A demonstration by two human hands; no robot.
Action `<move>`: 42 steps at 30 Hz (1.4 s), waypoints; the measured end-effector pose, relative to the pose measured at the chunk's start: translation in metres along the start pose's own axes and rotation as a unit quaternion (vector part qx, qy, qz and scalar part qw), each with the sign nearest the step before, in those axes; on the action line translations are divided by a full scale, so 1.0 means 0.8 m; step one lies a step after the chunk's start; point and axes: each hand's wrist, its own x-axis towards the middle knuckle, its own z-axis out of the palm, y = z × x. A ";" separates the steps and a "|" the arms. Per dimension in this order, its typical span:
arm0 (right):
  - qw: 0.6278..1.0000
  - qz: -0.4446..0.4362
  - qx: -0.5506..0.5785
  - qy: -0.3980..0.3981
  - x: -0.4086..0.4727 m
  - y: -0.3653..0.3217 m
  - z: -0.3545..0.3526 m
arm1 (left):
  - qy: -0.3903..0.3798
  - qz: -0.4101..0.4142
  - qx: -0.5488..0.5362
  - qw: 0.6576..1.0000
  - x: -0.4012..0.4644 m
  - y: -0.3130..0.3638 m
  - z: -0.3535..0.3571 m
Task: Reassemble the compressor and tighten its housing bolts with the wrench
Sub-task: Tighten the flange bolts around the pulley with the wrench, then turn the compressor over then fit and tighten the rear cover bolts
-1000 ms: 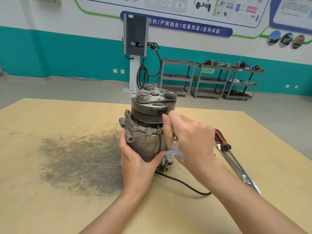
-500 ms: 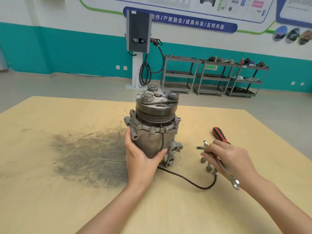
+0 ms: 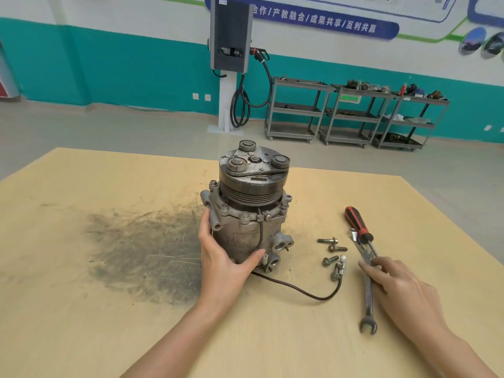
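Mid-bolting step: my left hand (image 3: 226, 257) grips the compressor (image 3: 249, 214), upright mid-table (image 3: 81, 336). My right hand (image 3: 403, 289), fingers loose and uncurled, rests over the wrench (image 3: 368, 301) lying flat. 4 loose bolts (image 3: 331, 251) lie just beside the compressor; next I'd pick 1 and seat it.

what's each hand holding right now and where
Left hand grips the compressor around its lower housing. Right hand rests on the wrench shaft, fingers relaxed, not gripping.

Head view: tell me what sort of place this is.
Probably an automotive training workshop: a wall charger with its cable, carts of car parts along the teal wall, and a compressor on a worn workbench with a wrench.
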 end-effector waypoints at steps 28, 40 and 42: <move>0.725 0.312 0.596 -0.147 0.093 -0.201 0.004 | -0.365 0.123 0.509 0.770 0.189 0.202 0.012; 0.642 0.357 0.678 -0.037 0.093 -0.232 0.031 | -0.367 0.125 0.507 0.769 0.189 0.193 0.007; 0.642 0.361 0.676 -0.026 0.092 -0.233 0.034 | -0.373 0.126 0.500 0.771 0.188 0.194 0.003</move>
